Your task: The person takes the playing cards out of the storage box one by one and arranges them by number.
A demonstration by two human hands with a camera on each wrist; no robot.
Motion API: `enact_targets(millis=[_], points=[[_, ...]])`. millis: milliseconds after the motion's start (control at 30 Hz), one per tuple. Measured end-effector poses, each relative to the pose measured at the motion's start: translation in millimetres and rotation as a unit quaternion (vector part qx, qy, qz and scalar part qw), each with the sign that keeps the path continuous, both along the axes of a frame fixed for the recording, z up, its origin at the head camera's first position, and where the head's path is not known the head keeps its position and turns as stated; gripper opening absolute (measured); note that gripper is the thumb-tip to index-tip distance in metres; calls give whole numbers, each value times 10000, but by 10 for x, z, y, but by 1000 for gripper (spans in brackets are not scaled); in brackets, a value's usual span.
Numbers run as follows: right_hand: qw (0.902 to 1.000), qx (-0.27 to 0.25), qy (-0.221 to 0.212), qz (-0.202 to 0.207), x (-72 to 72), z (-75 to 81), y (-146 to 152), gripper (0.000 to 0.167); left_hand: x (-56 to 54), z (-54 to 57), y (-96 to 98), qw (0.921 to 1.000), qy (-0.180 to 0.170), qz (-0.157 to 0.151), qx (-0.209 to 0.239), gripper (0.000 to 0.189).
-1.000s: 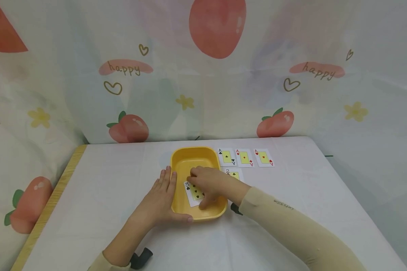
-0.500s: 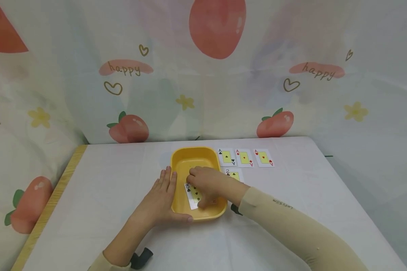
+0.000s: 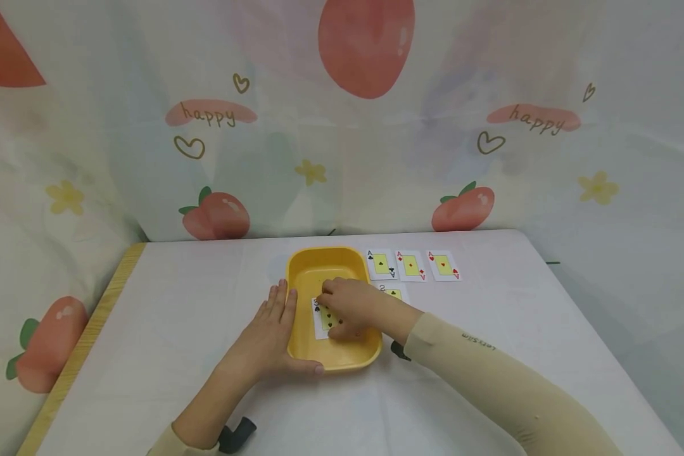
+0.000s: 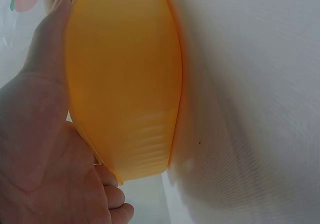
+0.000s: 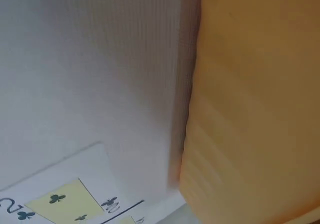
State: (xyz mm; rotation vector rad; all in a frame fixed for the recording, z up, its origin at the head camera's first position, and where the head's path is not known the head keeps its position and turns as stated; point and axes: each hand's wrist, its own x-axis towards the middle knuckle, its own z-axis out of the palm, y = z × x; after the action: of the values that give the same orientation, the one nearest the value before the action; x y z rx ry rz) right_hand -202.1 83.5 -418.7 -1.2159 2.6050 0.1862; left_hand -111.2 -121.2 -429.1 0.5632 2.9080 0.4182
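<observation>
My left hand [image 3: 269, 337] lay straight-fingered against the yellow tray [image 3: 329, 261], likely steadying it. My right hand [image 3: 351, 305] bent over a card [image 3: 322, 322] inside; I couldn't tell whether that grip pinched it. Picking it out seemed underway; lifting called for catching its edge.

Far backdrop [image 3: 342, 145]: "happy" printed left and right. Far row, left to right: A of clubs card [image 3: 380, 265], A of diamonds card [image 3: 411, 266], A of hearts card [image 3: 443, 265]. Nearer: 2 of clubs card [image 3: 394, 294]. Right sleeve [image 3: 490, 370]: "LetsSlim". Spade card [image 3: 322, 324]: numeral unclear.
</observation>
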Motion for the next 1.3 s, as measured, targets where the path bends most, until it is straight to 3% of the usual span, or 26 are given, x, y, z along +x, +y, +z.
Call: enact_targets(millis=[367,567,967,1300], points=[[9991,-45,-255,-322,31,11,-48,88,-8,-12,-10,9999,127,-66,-40,145],[9987,-156,-404,-287,39,16,-50,96,-6,-15,-2,9999,136,-69,3,143],[9993,-306,172,158,36,106,58,91,9,-8,14,10000,77,-34,30,142],[9978,-576,302,86,64,287,149,96,10,-10,-1,10000,55,-21,41,144]])
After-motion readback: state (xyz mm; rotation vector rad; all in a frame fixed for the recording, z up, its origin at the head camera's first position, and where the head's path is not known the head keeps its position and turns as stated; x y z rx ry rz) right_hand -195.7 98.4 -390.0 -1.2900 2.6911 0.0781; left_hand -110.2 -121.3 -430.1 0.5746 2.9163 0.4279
